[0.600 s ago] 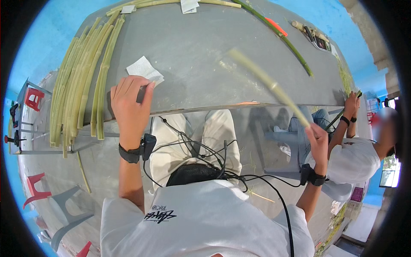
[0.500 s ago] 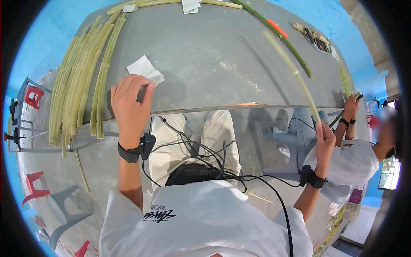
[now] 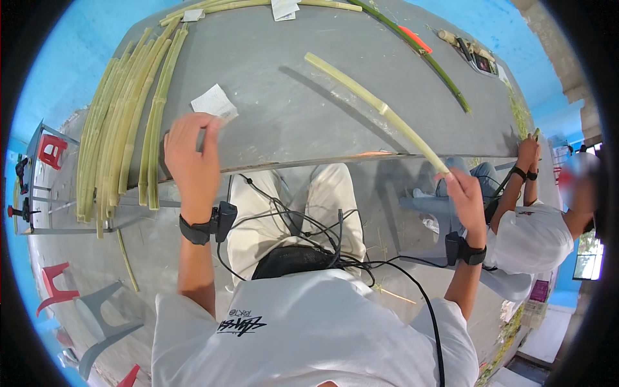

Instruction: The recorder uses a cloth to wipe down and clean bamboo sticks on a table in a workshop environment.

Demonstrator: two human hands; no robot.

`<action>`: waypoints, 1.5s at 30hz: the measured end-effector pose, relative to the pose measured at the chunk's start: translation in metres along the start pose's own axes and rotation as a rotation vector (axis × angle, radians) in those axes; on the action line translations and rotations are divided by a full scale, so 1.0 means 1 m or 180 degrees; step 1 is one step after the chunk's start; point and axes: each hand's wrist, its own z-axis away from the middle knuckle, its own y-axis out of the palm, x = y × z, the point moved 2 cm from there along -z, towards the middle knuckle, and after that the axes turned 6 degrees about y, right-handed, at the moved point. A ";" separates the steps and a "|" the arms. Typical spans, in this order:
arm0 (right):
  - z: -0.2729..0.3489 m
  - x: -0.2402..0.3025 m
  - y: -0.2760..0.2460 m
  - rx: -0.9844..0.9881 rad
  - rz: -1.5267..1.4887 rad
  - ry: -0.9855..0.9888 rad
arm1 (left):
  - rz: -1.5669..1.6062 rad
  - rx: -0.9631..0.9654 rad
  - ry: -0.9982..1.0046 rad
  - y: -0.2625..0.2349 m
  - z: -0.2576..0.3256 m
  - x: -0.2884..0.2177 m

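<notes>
A pale, peeled bamboo stick (image 3: 385, 109) is gripped at its near end by my right hand (image 3: 465, 197). It slants up and to the left over the grey table (image 3: 271, 90), casting a shadow. My left hand (image 3: 191, 151) is at the table's near edge, fingers bent and thumb close to the fingertips. They meet the near edge of a folded white tissue (image 3: 214, 102), which the hand seems to pinch; the fingertips partly hide the contact. Left of that hand, several peeled bamboo sticks (image 3: 129, 122) lie side by side, their near ends overhanging the edge.
A green bamboo stick (image 3: 445, 80) lies at the far right beside an orange object (image 3: 414, 40). More pale sticks (image 3: 245, 5) line the far edge. A co-worker (image 3: 535, 238) sits at my right. Black cables (image 3: 322, 242) cross my lap. Stools (image 3: 97, 316) stand at left.
My right hand has swung the bamboo stick leftward and lowered it across the table. My left hand has moved slightly left, and the tissue's right corner has shifted with it.
</notes>
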 end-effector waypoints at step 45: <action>-0.098 0.066 0.067 -0.0465 0.0357 -0.1839 | 0.1238 0.2267 0.0232 0.019 -0.054 -0.037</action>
